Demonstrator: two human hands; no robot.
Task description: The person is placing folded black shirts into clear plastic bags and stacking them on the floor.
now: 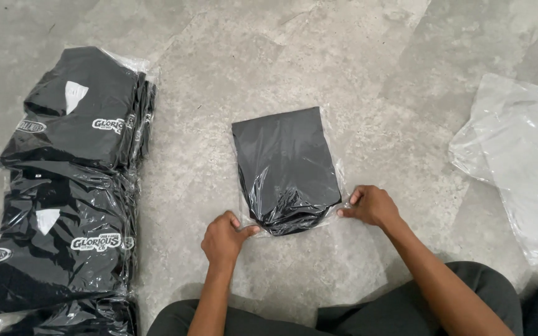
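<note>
You get 1 view only, from the camera on your head, so nothing is shared with a second view. It looks steeply down and forward at the grey floor (344, 56) from close range. Your knees sit at the near edge, your forearms reach away into frame centre. The stack of bagged dark shirts (70, 180) fills the left edge, loose clear plastic bags (518, 155) run off the right.
</note>
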